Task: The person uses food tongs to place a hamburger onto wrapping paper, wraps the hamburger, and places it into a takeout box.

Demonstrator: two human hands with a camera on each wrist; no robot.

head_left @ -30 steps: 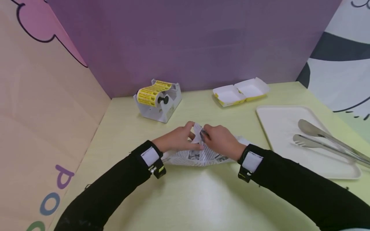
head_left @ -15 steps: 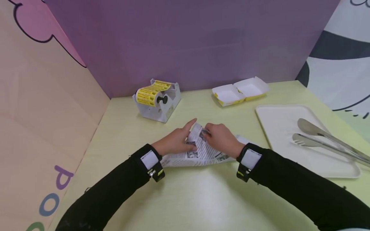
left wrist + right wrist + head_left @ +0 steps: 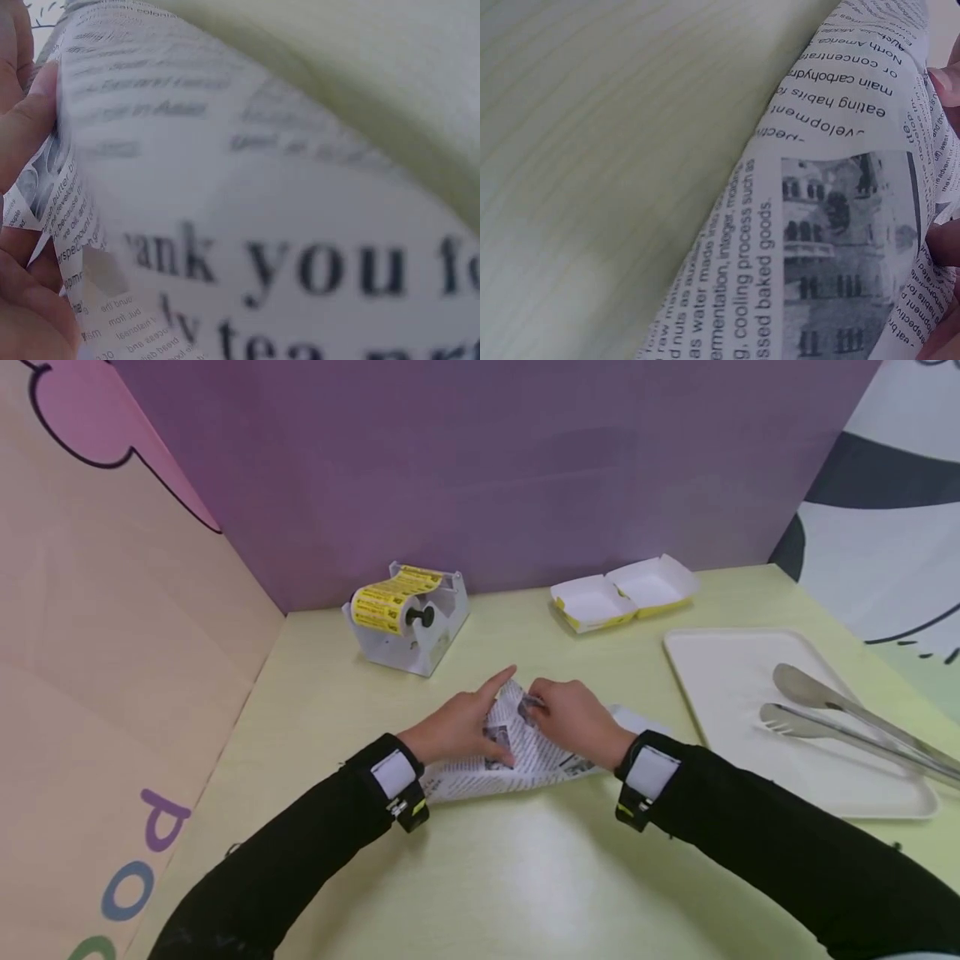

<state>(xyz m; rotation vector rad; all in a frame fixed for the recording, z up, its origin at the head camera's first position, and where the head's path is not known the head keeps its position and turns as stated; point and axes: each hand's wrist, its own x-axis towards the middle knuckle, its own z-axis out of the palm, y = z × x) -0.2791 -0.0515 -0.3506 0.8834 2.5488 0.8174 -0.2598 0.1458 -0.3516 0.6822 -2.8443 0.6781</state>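
Note:
A sheet of newsprint-patterned wrapping paper lies gathered on the table at the middle of the head view, its upper part raised in a peak. My left hand touches the peak from the left, one finger stretched upward and the thumb low, spread apart. From the right, my right hand pinches the peak between curled fingers and thumb. In the left wrist view the paper fills most of the picture, blurred lettering close to the lens. Fingertips show at the right edge of the right wrist view. Anything inside the paper is hidden.
A dispenser with a roll of yellow labels stands at the back left. An unfolded white and yellow carton lies at the back. To the right, metal tongs rest on a white tray.
My left hand has spread its upper finger up along the paper's peak, after a narrower grasp with a gap. The peak looks fuller, and the front left edge has shifted slightly nearer.

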